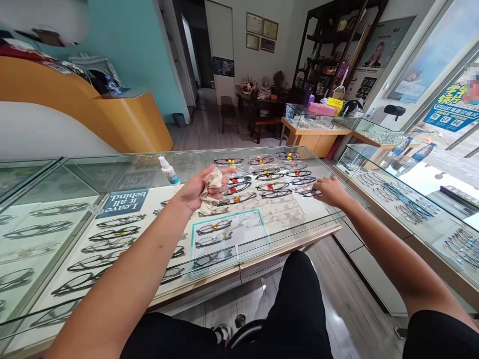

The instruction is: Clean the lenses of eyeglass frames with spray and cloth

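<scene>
My left hand (198,192) is closed round a crumpled pale cloth (212,188), its index finger stretched out to the right above the glass counter. At the right end of the rows, my right hand (331,191) pinches the near end of a pair of eyeglasses (307,192); the fingertips partly cover it. Beside it lies a dark-framed pair of glasses (276,194). Between my hands several more pairs, some with red, yellow or orange tags, are spread out in rows. A white spray bottle (169,171) with a blue label stands behind my left wrist.
The glass display counter (284,230) holds more glasses on its left, by a blue sign (123,202). A second glass case (415,207) runs along the right. My knees are close to the counter's front edge. Behind stand a wooden desk and a dark shelf (325,45).
</scene>
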A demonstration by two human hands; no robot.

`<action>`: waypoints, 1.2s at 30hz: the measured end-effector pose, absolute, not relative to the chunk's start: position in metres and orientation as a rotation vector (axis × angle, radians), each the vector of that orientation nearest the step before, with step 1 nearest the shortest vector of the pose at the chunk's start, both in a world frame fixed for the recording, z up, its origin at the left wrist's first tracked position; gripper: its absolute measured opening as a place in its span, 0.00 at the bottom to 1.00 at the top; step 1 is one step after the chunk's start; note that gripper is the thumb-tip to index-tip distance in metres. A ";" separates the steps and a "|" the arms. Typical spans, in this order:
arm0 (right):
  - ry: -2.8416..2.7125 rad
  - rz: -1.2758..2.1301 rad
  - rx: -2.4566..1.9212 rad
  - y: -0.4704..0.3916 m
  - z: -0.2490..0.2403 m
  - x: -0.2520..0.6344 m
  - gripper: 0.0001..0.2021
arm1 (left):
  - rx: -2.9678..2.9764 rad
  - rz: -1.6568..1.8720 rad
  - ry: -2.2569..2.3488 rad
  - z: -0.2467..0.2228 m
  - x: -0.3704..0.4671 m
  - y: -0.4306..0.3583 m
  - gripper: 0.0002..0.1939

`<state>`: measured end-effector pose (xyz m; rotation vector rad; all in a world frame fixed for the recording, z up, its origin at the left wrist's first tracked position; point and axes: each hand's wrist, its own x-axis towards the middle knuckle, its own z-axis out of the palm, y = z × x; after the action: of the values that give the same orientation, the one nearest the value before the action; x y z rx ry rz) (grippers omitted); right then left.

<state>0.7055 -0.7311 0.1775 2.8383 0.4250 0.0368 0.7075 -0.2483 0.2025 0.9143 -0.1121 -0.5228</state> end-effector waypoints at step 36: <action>0.441 -0.096 2.833 -0.718 0.183 0.752 0.18 | 0.914 -0.512 -0.135 0.202 0.708 -0.244 0.31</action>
<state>0.7515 -0.7184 0.1827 2.8332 0.4406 -0.0961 0.7075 -0.2443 0.2024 0.9139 -0.1347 -0.5124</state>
